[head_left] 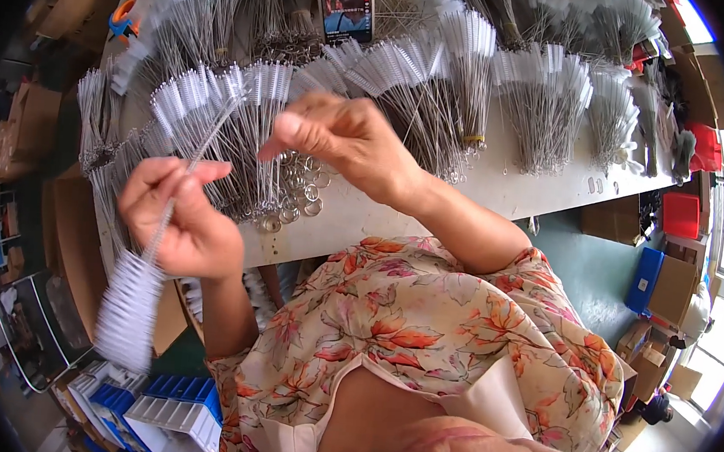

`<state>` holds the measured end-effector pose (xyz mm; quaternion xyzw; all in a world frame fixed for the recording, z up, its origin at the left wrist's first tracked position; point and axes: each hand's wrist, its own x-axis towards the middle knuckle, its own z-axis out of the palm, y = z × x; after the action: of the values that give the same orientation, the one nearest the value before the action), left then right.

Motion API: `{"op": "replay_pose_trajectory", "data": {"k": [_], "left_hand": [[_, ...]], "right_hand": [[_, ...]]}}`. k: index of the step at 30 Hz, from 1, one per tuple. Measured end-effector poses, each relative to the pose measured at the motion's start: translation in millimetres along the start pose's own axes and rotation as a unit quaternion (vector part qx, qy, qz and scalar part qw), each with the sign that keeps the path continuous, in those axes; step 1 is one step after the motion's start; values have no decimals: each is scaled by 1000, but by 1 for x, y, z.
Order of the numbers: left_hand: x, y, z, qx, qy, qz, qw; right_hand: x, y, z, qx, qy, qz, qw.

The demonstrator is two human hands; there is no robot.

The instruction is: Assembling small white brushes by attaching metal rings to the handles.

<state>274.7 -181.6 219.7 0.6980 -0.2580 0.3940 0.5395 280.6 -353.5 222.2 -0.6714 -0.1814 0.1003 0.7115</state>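
Observation:
My left hand (184,220) is closed around the twisted wire handle of a white bottle brush (128,314). The bristle head hangs below that hand, and the handle slants up to the right, ending in a small loop. Close to the loop end, my right hand (343,139) has its fingers drawn together. Whatever it may hold is too small to make out. Beneath the hands, a pile of metal rings (303,192) lies near the table's front edge, beside a spread of small white-tipped wire brushes (209,116).
More bundles of wire brushes (542,104) cover the white table (363,213). A phone (345,8) stands among them at the back. Orange and blue tape dispenser (124,20) is at the far left. Cardboard boxes (72,241) and blue-white bins (173,415) stand around.

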Motion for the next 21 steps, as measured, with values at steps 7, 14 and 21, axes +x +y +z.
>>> {"op": "replay_pose_trajectory", "data": {"k": [7,14,21], "left_hand": [[-35,8,34,101,-55,29,993],[-2,3,-8,6,-85,26,996],[-31,19,43,-318,-324,-228,861]], "right_hand": [[1,5,28,557,112,52,821],[-38,-29,-27,89,19,77,993],[-63,-16,-3,-263,-51,2,963]]}}
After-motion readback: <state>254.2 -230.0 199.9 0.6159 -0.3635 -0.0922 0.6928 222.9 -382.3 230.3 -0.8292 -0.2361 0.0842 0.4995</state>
